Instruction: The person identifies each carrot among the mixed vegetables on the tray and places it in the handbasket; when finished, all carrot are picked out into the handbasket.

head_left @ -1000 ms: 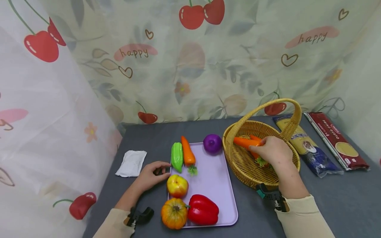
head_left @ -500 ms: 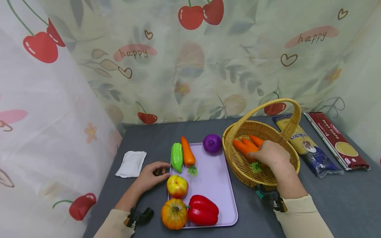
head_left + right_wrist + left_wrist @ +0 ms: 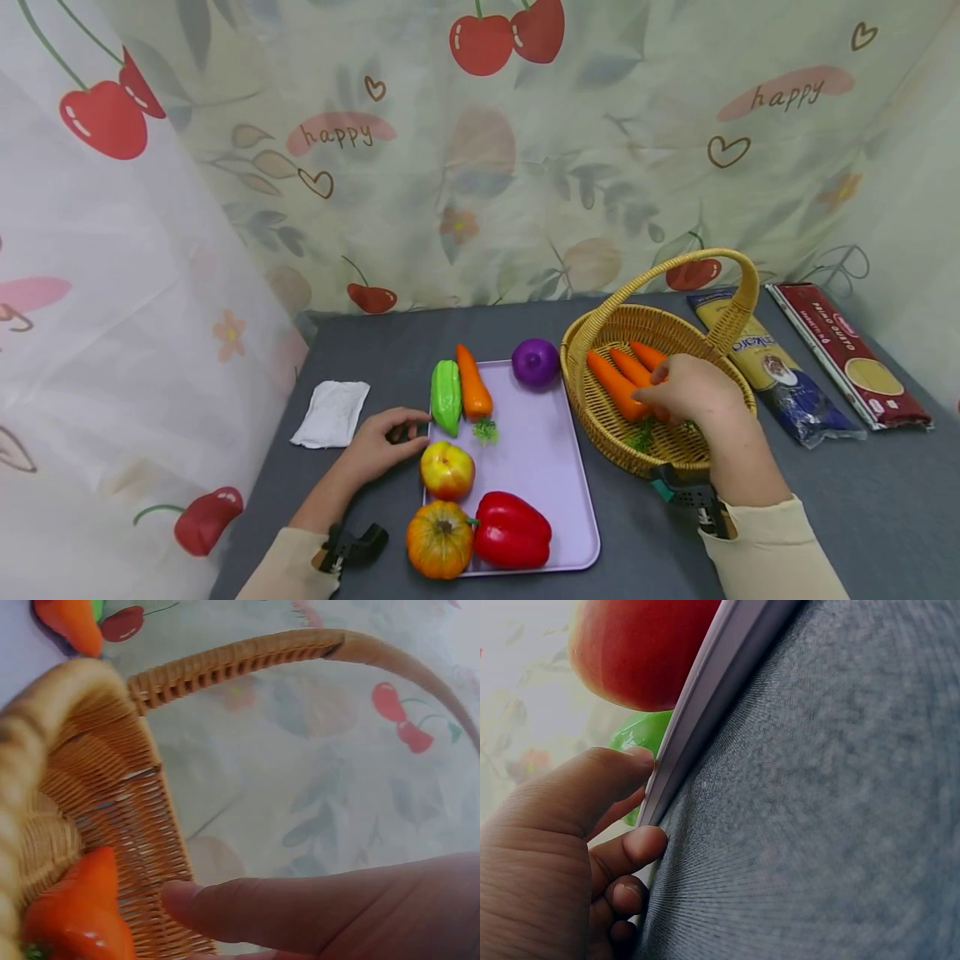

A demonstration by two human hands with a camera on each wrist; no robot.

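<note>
A white packet [image 3: 330, 414] lies on the gray surface [image 3: 630, 542] left of center, beside a person's left hand [image 3: 386, 442], relaxed, fingers loosely bent at the edge of a lilac tray [image 3: 536, 454]. Along the tray's left side, top to bottom, are a green vegetable [image 3: 446, 396] beside a carrot, a red-yellow fruit [image 3: 447, 469] and a small pumpkin [image 3: 439, 538]; a red pepper [image 3: 512, 529] is lower center, a purple onion [image 3: 536, 363] upper right. At right of frame, the right hand [image 3: 697, 392] reaches into a wicker basket [image 3: 602, 429] over three orange carrots [image 3: 611, 379]; whether it grips one cannot be told. Two pasta packs [image 3: 847, 354] lie far right.

Even head-view light, hazy right-wrist view (probably blur).
</note>
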